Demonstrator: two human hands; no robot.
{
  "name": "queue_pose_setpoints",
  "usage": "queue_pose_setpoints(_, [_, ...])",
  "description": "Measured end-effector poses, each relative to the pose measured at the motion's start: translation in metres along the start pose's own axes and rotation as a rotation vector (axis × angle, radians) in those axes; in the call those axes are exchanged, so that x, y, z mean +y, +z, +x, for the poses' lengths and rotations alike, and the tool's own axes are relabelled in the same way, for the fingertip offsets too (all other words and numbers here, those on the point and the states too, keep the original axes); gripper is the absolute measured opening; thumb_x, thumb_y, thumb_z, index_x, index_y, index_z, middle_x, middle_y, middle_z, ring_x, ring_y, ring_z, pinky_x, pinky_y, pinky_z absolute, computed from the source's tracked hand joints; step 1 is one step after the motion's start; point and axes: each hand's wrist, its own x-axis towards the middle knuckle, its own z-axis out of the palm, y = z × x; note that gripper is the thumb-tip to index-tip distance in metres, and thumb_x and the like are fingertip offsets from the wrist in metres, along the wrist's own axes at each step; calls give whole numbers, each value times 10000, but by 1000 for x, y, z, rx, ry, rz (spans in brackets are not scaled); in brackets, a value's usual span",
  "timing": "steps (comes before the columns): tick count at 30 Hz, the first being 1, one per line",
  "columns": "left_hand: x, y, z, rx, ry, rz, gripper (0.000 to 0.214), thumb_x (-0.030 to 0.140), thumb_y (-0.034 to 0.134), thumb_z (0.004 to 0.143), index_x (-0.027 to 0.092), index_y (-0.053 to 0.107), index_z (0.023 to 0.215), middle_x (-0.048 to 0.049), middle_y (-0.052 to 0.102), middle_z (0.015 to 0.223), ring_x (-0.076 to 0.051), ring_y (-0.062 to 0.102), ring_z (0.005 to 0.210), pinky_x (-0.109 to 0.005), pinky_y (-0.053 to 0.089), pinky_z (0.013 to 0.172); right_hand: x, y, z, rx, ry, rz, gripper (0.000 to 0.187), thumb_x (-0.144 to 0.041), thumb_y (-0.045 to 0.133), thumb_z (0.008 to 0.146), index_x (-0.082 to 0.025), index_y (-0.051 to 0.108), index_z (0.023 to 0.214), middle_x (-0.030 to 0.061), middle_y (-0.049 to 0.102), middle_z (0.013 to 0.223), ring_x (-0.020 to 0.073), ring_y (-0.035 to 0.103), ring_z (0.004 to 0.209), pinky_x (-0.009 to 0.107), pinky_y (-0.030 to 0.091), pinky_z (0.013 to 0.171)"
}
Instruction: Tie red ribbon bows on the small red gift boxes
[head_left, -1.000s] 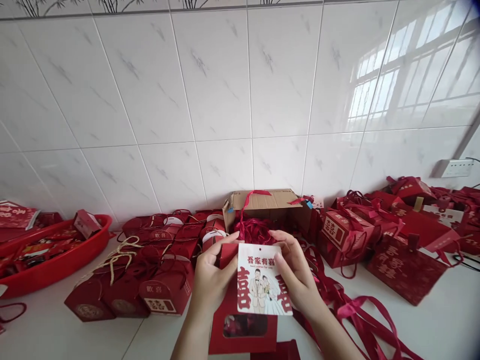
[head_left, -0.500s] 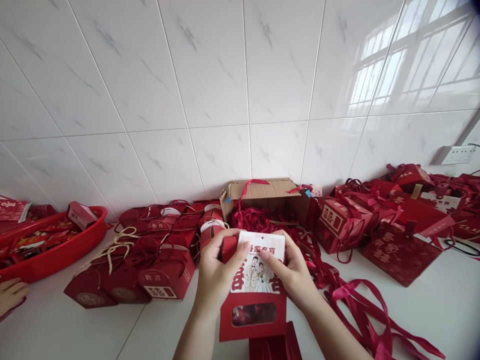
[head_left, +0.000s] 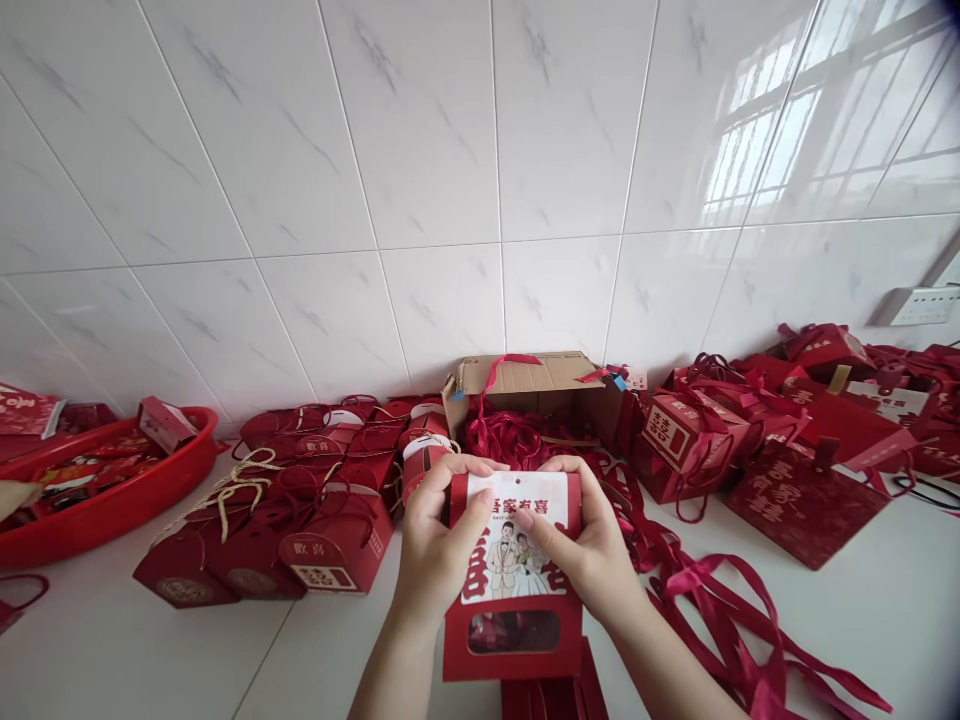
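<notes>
A red gift box point(head_left: 514, 638) with a clear window stands upright on the white counter in front of me. A white card point(head_left: 516, 540) printed with a bridal couple and red characters lies flat against the box's front. My left hand point(head_left: 437, 548) grips the box's left side, thumb pressed on the card. My right hand point(head_left: 589, 540) holds the right side, its thumb also on the card. Behind my hands a tangle of red ribbons point(head_left: 510, 438) spills from an open cardboard box point(head_left: 525, 385).
Finished red gift boxes point(head_left: 300, 520) lie in rows to the left, and more red boxes point(head_left: 757, 450) to the right. A red basin point(head_left: 112, 505) sits at far left. Loose red ribbons point(head_left: 735, 625) trail over the counter at right. A wall socket point(head_left: 919, 305) is at far right.
The card was held up in front of the box; it has come down and now sits flat against the box's front. Both hands closed in on the box's upper edge.
</notes>
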Motion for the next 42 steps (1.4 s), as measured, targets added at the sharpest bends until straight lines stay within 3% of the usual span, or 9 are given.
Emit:
queue_pose_setpoints(13, [0, 1, -3, -64, -59, 24, 142, 296, 604, 797, 204, 562, 897, -60, 659, 1022, -219, 625, 910, -316, 472, 808, -3, -4, 1, -9, -1, -26, 341, -284, 735, 745, -232, 458, 937, -45, 574, 749, 81, 528, 607, 180, 476, 543])
queue_pose_setpoints(19, [3, 4, -5, 9, -37, 12, 148, 304, 622, 765, 205, 572, 862, -51, 675, 961, -210, 630, 857, -310, 471, 787, -11, 3, -3, 27, 29, -1, 358, -288, 747, 725, -238, 457, 930, -55, 575, 737, 80, 536, 604, 176, 478, 540])
queue_pose_setpoints(29, [9, 6, -8, 12, -32, -1, 150, 299, 636, 761, 202, 572, 854, -53, 683, 928, -230, 644, 888, -322, 477, 788, -16, 7, -7, 65, 36, -25, 377, -307, 754, 704, -232, 483, 954, -38, 583, 748, 91, 535, 615, 192, 482, 551])
queue_pose_setpoints(42, [12, 7, -8, 12, -56, -18, 161, 302, 648, 753, 200, 564, 844, -50, 685, 946, -198, 646, 770, -315, 489, 748, -13, 4, -7, 58, 27, -34, 376, -313, 755, 697, -235, 498, 960, -20, 583, 769, 116, 538, 623, 229, 482, 555])
